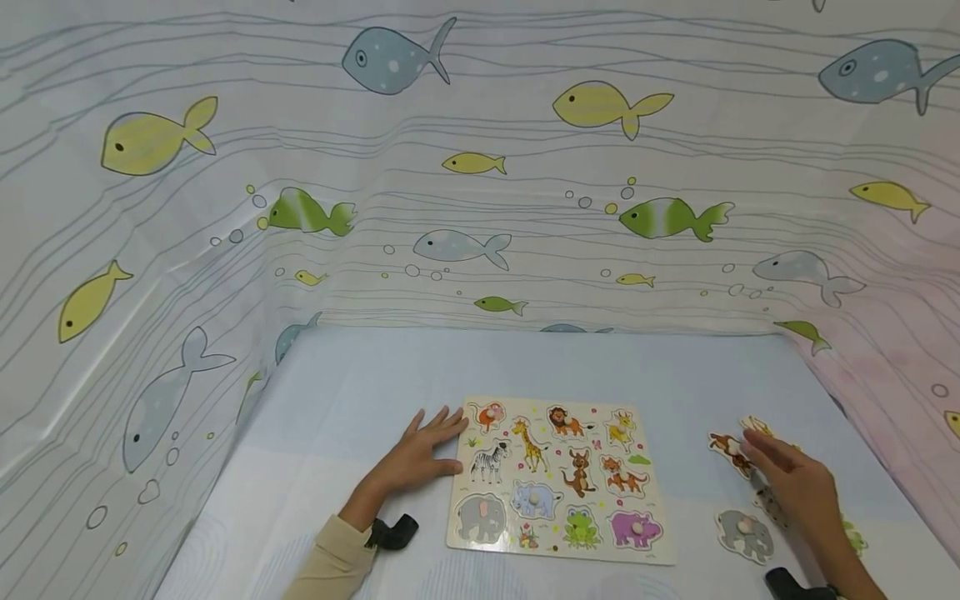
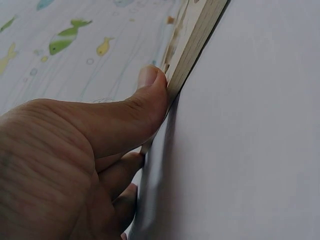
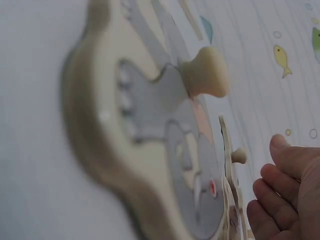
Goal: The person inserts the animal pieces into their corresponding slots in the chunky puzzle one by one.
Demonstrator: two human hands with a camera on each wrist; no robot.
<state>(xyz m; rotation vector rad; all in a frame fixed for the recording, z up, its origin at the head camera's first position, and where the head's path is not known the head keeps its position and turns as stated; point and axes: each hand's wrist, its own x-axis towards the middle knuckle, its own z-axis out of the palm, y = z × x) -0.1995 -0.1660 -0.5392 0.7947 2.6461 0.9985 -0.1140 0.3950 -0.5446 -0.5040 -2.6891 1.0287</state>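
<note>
A wooden animal puzzle board (image 1: 517, 557) lies flat on the table, and my left hand (image 1: 422, 454) touches its left edge with thumb and fingers spread. In the left wrist view the thumb (image 2: 147, 100) presses the side of the board (image 2: 192, 52). My right hand (image 1: 798, 483) is over the loose pieces at the right, fingers slightly bent, holding nothing. Nearest its fingertips lies a brown animal piece (image 1: 724, 447), with a yellow piece (image 1: 756, 423) just behind. The grey elephant piece (image 1: 745, 536) lies closer to me, its knob (image 3: 207, 72) sticking up.
A green piece (image 1: 855, 537) shows partly behind the right forearm. On the board, a blue rhino (image 1: 547, 502) and a purple hippo (image 1: 624, 528) have knobs. Fish-patterned sheeting (image 1: 480, 192) rises behind the table and along both sides.
</note>
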